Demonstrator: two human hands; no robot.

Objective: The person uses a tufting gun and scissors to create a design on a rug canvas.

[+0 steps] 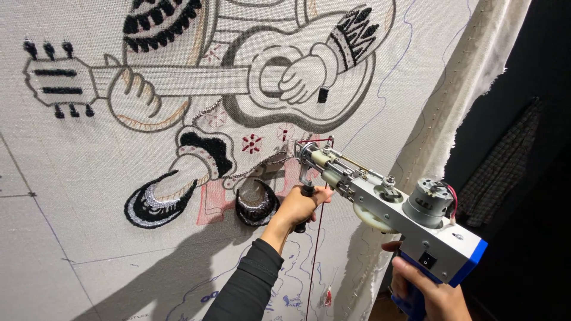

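Nearest the camera, at the lower right, the right hand [431, 291] is wrapped tight around the blue rear grip of a tufting gun [386, 205], fingers closed on the handle just below the tool's blue and silver housing with its small black switch. Up from there the gun's metal body runs to the left and away, carrying a round grey motor [429, 202] on top, and its needle end meets the cloth just right of the drawn figure's red-shaded leg. Beneath the front of the gun the left hand [302, 205], in a black sleeve [247, 285], is clamped on the black front handle, knuckles close to the fabric. A thin red yarn [315, 249] hangs straight down from the front of the tool. Beyond stands the stretched pale tufting cloth [71, 196], bearing a cartoon guitar player [238, 77] with black tufted patches at the shoes and cuffs. Farther right, the cloth's raw edge [470, 83] folds over the frame against a dark background.
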